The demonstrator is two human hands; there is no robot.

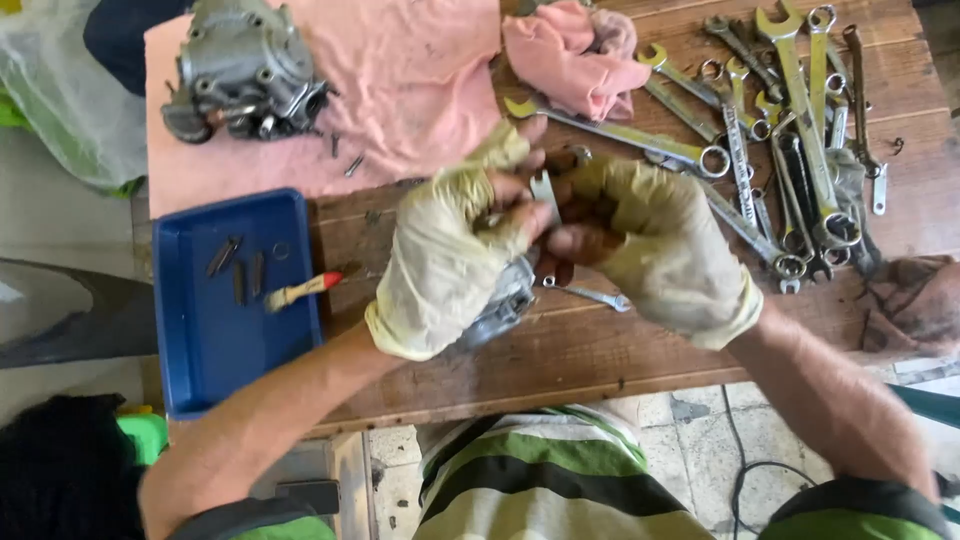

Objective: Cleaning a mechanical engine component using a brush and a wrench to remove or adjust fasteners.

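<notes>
Both my hands wear dirty pale-yellow fingerless gloves and meet over the middle of the wooden workbench [600,350]. My left hand [455,240] and my right hand [650,240] pinch a small flat metal piece [545,187] between their fingertips. Under my left hand a grey metal engine part [505,300] lies on the bench, mostly hidden. A small spanner [595,295] rests just below my right hand.
A blue tray [215,340] at the left holds bolts and a red-handled brush [300,290]. A grey engine casting [245,70] sits on a pink cloth [400,90]. Several spanners [790,130] are spread at the right, with a dark rag [915,305] beside them.
</notes>
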